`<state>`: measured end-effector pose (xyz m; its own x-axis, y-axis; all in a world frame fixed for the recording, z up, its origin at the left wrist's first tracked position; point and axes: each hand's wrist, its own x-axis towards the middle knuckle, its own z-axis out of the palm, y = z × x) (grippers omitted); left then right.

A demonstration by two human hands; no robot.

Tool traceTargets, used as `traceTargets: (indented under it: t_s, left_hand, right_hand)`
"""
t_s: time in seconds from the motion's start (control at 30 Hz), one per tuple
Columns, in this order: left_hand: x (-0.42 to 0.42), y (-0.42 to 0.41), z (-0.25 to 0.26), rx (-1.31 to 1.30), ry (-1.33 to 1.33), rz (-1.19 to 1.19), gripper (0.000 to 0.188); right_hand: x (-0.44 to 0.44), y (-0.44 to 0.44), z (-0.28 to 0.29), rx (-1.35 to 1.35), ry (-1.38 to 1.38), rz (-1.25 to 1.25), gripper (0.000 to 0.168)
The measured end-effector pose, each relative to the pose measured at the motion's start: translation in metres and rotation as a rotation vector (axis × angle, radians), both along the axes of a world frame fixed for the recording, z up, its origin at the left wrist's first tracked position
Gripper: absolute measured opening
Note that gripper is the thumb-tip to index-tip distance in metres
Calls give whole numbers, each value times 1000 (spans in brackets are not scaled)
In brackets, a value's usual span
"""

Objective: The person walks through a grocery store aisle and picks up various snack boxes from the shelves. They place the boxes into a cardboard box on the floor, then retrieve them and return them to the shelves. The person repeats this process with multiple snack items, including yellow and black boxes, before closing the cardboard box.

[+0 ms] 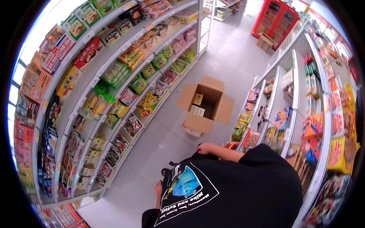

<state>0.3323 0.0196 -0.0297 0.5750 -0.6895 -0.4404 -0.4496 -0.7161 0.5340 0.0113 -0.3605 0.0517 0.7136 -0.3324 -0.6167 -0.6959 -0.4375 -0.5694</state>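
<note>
My left hand (pixel 158 188) hangs low beside my black T-shirt, over the floor; its fingers are partly hidden. Near the front of my body is my right hand (pixel 204 148), its fingers curled against dark cloth; whether it grips anything cannot be told. On the floor ahead stands an open cardboard box (pixel 199 122) with its flaps folded out. Inside it lie a yellow packet box (pixel 198 99) and white small boxes (pixel 197 110), beside bare cardboard. Another carton (pixel 191 131) shows partly from under the near flap. Neither hand touches the boxes.
A long store shelf (pixel 125 97) with packaged snacks runs along the left. Another stocked shelf (pixel 296 114) stands close on the right. The tiled aisle (pixel 159 142) lies between them. Farther off stand a red cabinet (pixel 275 21) and a small cardboard box (pixel 265 42).
</note>
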Motion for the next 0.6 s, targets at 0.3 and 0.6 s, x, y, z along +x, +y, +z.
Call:
traceTargets:
  t_s: [0.3, 0.6]
  left_hand:
    - [66, 98, 18, -58, 229, 124, 45]
    - [146, 146, 34, 37, 531, 553, 39]
  right_hand:
    - [64, 89, -69, 101, 48, -168, 33]
    - [186, 132, -3, 3, -166, -481, 29]
